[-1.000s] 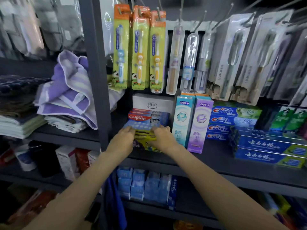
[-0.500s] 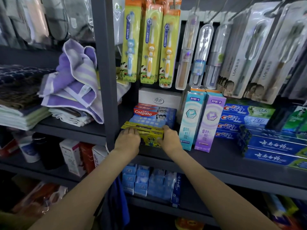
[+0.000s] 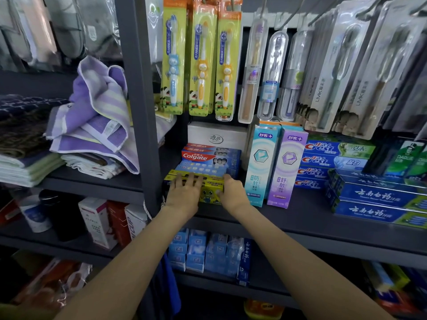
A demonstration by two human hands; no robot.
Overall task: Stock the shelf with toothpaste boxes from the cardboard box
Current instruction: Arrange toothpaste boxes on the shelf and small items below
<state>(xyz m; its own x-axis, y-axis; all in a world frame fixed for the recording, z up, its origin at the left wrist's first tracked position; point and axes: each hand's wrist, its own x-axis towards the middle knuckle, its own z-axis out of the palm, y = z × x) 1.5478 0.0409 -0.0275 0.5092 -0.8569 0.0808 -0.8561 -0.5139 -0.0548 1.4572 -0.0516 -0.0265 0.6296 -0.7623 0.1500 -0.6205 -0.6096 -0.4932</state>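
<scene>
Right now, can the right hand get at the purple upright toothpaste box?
Probably yes. The right hand rests on the yellow boxes, and the purple box stands just beyond the teal box, front face unobstructed.

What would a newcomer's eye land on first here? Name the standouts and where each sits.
Both hands, left hand and right hand, press on the yellow toothpaste boxes at the shelf's front left, before the Colgate stack. Bright children's toothbrush packs hang above, and a purple striped towel is heaped in the bay to the left.
</scene>
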